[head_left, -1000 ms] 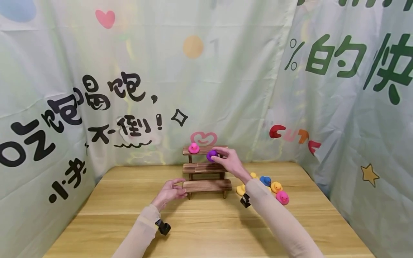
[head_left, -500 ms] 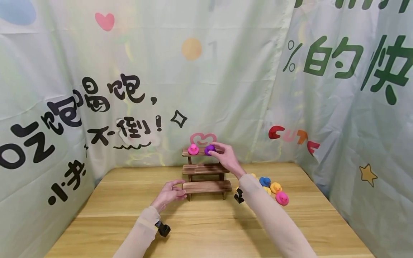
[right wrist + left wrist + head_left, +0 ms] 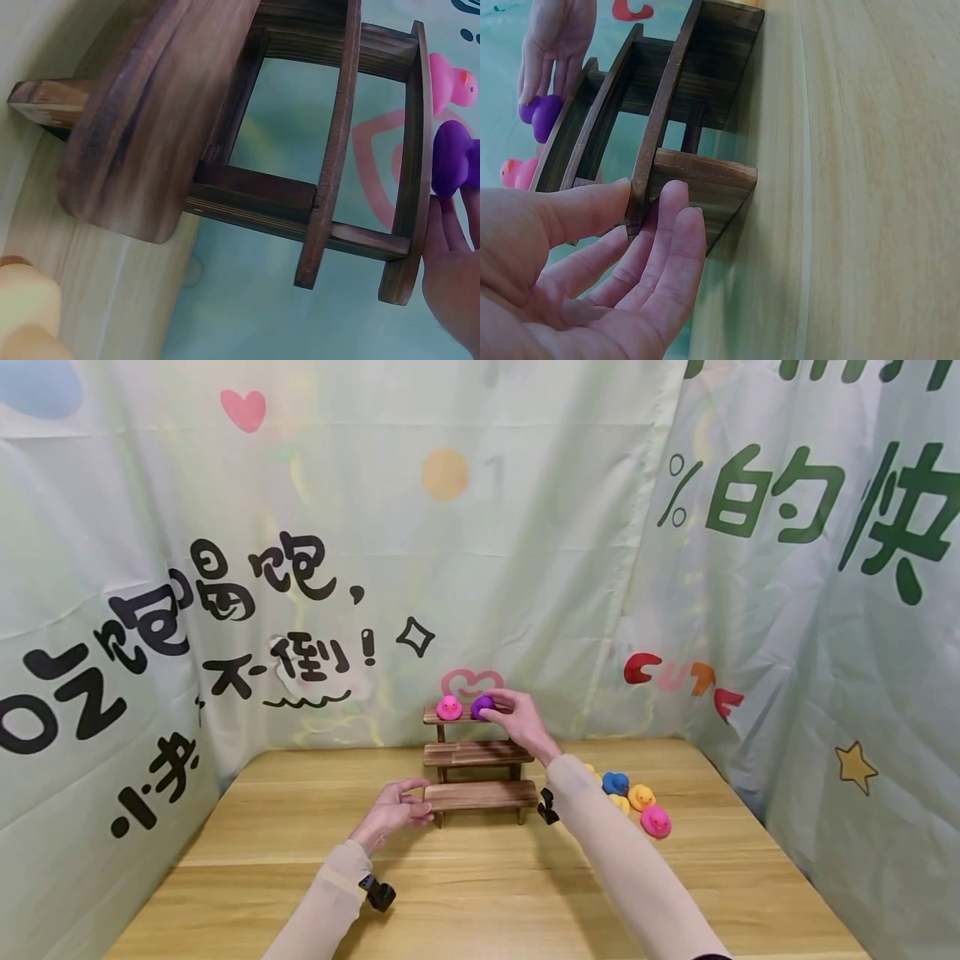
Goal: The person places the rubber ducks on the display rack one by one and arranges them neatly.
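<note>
A small three-step wooden stand (image 3: 480, 794) stands on the table. My left hand (image 3: 393, 814) grips the left end of its lowest step; in the left wrist view the thumb lies on top and the fingers (image 3: 676, 247) are curled underneath. On the top step, my right hand (image 3: 522, 720) pinches a purple rubber duck (image 3: 481, 707) between thumb and fingers. The duck's base is right at the step's surface in the right wrist view. Just left of it sits a pink rubber duck (image 3: 449, 707), upright on the same step. The middle and lowest steps hold no ducks.
Right of the stand, several rubber ducks lie grouped on the wooden table (image 3: 480, 893), among them a blue duck (image 3: 616, 783), a yellow duck (image 3: 642, 797) and a pink-magenta duck (image 3: 656, 821). A printed curtain (image 3: 525, 568) hangs behind and along both sides.
My right hand has raised the purple duck onto the top step and shifted it left, closer to the pink duck. My left hand keeps its hold on the stand.
</note>
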`<state>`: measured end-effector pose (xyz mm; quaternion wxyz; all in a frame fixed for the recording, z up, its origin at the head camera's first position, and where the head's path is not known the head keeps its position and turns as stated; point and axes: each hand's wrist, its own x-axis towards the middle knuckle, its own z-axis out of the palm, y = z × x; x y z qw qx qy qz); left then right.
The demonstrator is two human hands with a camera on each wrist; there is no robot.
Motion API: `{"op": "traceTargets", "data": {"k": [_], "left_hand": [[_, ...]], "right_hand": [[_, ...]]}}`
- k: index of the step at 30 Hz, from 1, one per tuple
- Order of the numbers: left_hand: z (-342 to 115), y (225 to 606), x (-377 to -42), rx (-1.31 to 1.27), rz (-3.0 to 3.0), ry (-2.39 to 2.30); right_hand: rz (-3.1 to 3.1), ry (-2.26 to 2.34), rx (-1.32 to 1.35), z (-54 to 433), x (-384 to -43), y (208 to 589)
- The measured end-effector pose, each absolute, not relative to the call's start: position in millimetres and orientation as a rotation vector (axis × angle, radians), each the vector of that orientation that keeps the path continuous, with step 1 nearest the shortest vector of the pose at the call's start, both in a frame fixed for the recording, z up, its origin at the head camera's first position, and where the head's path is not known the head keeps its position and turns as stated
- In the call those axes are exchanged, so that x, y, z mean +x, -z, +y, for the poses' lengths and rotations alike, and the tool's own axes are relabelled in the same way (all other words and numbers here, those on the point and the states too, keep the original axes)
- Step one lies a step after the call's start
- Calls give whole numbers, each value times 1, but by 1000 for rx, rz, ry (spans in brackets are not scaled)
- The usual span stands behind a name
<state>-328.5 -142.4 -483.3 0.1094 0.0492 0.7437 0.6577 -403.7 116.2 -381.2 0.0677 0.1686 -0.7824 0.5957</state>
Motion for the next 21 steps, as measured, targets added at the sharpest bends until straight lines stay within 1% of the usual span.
{"op": "traceTargets", "data": {"k": [21], "left_hand": [[-143, 481, -326, 145, 2191, -1931]], "right_hand": [[-2461, -1810, 435, 104, -414, 374]]}}
